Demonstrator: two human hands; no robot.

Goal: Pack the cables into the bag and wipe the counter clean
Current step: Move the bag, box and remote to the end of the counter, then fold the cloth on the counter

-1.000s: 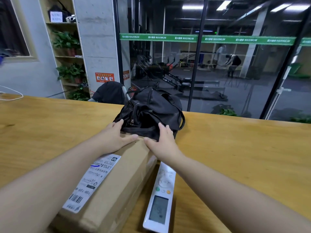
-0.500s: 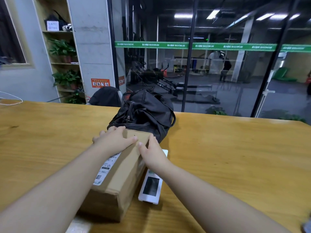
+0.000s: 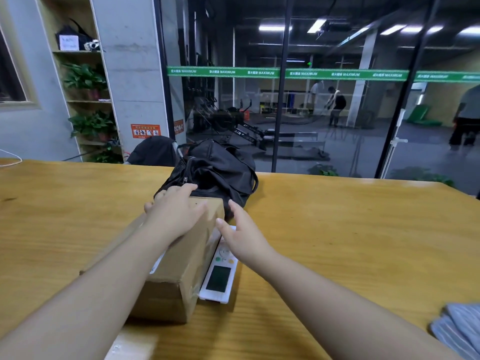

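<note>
Bag (image 3: 215,172), black fabric with zip and carry straps, lies on the wooden counter (image 3: 350,229) directly beyond both sets of fingertips, its near edge butted against the far end of a cardboard box (image 3: 181,268). Box long axis runs from the person toward the bag. Left hand (image 3: 174,216) rests flat on the box top, fingers (image 3: 181,189) extended and unclenched, tips reaching the bag's near edge; it holds nothing. Right hand (image 3: 244,237) hovers spread and empty, just right of the box, above a white remote control (image 3: 218,281) lying along the box's right side. Left hand judged nearer the bag. Striped grey cloth (image 3: 459,328) lies well right of the right hand. No cables visible; packing and wiping judged not begun.
</note>
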